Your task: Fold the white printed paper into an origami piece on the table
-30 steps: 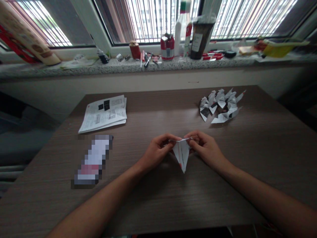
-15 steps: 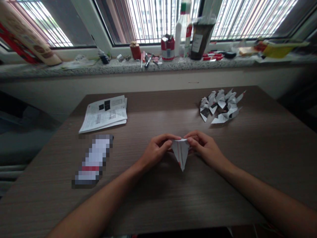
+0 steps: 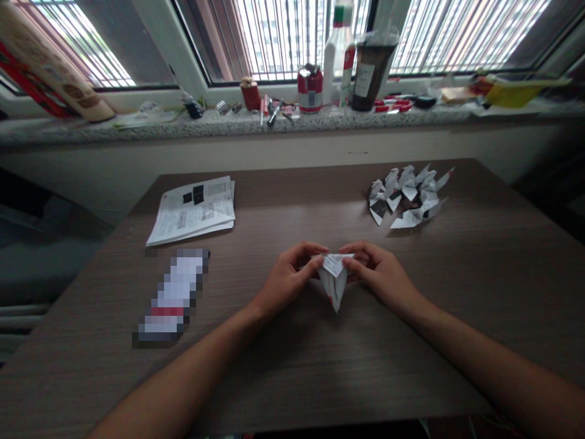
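Head view: folded paper [image 3: 337, 286] over middle of tabletop [image 3: 292, 366], tip toward wearer, pinched at upper edge by left hand [image 3: 292, 268] and right hand [image 3: 377, 268]. Beyond, to right, cluster of origami pieces [image 3: 409, 189]; far left, printed sheets [image 3: 196, 210], pixelated oblong [image 3: 176, 292] just nearer.

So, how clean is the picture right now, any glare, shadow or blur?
Head view: the window is washed out by daylight; pale sheen on the far half of the tabletop; soft shadow below the folded paper, its print too small to read; the slab-shaped thing at left is pixelated.
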Demonstrator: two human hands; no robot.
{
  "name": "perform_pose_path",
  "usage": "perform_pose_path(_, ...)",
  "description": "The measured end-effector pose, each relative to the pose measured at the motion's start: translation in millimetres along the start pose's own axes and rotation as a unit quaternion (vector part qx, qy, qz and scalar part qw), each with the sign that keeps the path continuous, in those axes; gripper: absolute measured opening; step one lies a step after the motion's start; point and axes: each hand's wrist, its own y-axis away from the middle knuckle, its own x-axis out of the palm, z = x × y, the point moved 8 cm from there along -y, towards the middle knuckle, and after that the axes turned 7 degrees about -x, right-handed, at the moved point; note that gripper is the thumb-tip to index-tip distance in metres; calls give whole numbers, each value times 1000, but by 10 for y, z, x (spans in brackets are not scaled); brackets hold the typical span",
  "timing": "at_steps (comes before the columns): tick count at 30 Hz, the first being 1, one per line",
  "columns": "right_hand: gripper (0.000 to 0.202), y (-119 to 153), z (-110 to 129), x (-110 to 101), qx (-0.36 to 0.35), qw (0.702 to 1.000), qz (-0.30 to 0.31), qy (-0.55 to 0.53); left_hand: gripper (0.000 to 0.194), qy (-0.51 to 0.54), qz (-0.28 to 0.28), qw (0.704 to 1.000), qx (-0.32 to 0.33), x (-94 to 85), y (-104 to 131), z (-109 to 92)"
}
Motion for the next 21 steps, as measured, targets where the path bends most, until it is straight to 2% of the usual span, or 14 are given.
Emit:
perform_pose_path(7, 32, -2, -84, 10, 24, 999, -4, -41, 22, 0, -17, 1000, -5, -2, 7, -20)
perform_pose_path(11, 33, 6, -161, 51, 48, 996, 20, -69, 20, -6, -27, 1000, 8, -21, 22, -52)
perform_pose_path(14, 31, 9, -123, 62, 41, 997, 28, -62, 19, -19, -33, 999, 10, -35, 32, -65)
perform_pose_path(21, 30, 24, -71, 80, 21, 999, 31, -28, 23, -56, -4, 998, -8, 32, 40, -86)
